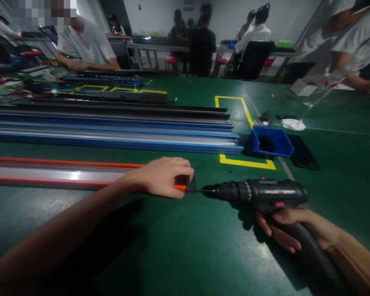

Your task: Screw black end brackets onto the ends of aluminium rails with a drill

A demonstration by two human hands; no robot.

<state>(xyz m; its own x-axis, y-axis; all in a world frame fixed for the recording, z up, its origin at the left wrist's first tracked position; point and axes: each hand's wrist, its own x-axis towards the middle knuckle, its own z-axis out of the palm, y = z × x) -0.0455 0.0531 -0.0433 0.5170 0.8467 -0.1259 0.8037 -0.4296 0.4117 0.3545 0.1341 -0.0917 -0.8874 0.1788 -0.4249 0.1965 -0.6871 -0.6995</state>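
My left hand [165,176] is closed over the right end of a long orange metal profile [74,174] that lies on the green table. A small black end cap [190,185] sits at that end, by my fingertips. In my right hand [291,230] is a black cordless drill [271,193], my fingers wrapped round its grip. Its thin bit [206,190] points left and reaches the end cap. Whether a screw is at the tip I cannot make out.
Blue profiles [117,137] and black profiles [142,107] lie behind the orange one. To their right stands a blue bin [274,142] with dark small parts, beside a dark flat tablet-like thing [304,152]. One small screw [231,172] lies nearby. People sit or stand around.
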